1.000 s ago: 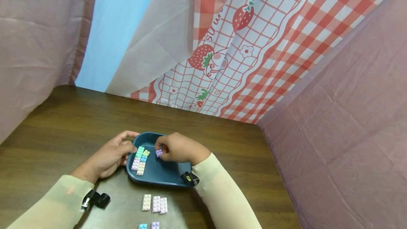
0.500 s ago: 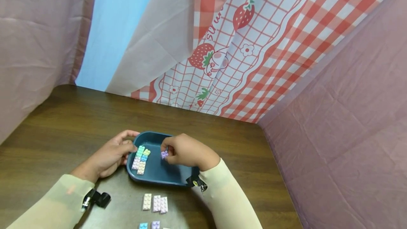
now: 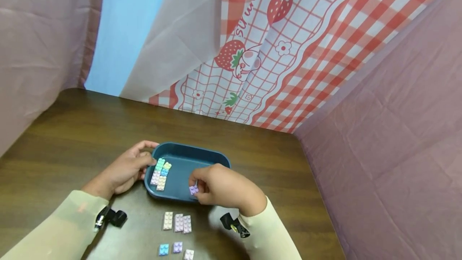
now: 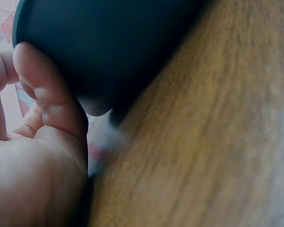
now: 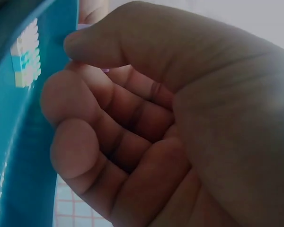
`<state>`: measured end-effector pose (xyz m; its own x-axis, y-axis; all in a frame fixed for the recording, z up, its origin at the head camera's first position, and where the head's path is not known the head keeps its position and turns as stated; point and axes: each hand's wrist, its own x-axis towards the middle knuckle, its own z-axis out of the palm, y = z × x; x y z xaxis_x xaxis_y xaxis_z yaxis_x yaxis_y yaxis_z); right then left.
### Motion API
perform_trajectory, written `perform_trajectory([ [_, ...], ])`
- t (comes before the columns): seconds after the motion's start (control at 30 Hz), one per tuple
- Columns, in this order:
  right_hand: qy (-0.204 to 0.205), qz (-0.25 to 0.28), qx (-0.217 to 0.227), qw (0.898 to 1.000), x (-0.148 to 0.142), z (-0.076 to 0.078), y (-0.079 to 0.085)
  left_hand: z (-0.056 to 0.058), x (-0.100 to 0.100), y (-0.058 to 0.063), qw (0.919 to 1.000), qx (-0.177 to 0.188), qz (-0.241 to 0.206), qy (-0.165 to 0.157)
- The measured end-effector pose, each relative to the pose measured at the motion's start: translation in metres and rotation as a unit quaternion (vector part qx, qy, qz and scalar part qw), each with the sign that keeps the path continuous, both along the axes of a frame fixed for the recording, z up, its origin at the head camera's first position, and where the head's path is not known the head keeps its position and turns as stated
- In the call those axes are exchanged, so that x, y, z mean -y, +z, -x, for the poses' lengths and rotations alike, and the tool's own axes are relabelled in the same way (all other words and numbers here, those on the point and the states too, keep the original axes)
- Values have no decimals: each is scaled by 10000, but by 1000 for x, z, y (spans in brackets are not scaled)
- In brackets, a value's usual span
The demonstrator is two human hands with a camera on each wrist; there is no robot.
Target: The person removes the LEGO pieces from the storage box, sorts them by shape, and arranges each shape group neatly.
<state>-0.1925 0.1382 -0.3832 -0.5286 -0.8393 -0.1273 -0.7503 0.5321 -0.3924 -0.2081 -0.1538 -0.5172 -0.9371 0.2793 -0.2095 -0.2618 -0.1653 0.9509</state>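
Note:
My left hand [image 3: 126, 169] grips the left end of a dark blue tray [image 3: 195, 152], its thumb over the rim. The left wrist view shows that thumb against the tray's outer wall [image 4: 113, 42]. Over the near side of the tray, my right hand [image 3: 225, 185] pinches a small purple toy building brick [image 3: 193, 189] between thumb and fingers. In the right wrist view the fingers mostly hide this brick. Against the tray's left end lie a mint brick [image 3: 160, 164], a yellow brick [image 3: 167, 165], a blue brick [image 3: 164, 171], a pale lilac brick [image 3: 155, 177] and a cream brick [image 3: 161, 183].
On the wooden table in front of the tray lie a cream brick [image 3: 167, 220] and two pale lilac bricks [image 3: 183, 223]. Nearer still are a blue brick [image 3: 164, 249], a purple brick [image 3: 177, 247] and a whitish brick [image 3: 189, 254]. Curtains border the table's back and sides.
My right hand has moved right and toward the tray's near side, still pinching the purple brick. My left hand keeps its hold. The head view has tipped down slightly, showing more near bricks.

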Motion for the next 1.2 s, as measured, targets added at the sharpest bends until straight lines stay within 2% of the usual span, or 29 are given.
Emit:
perform_trajectory([
  [0.33,77,-50,-77,9999,-18,-36,-6,5,0,1,9999,-80,-98,3],
  [0.67,46,-243,-73,9997,-32,-63,-28,3,1,3,9999,-56,-121,-5],
  [0.83,52,-374,236,9990,-35,-70,-38,1,2,4,10000,-12,-84,19],
  [1.2,-410,-597,702,9949,-45,-86,-54,0,0,2,10000,52,-43,16],
])
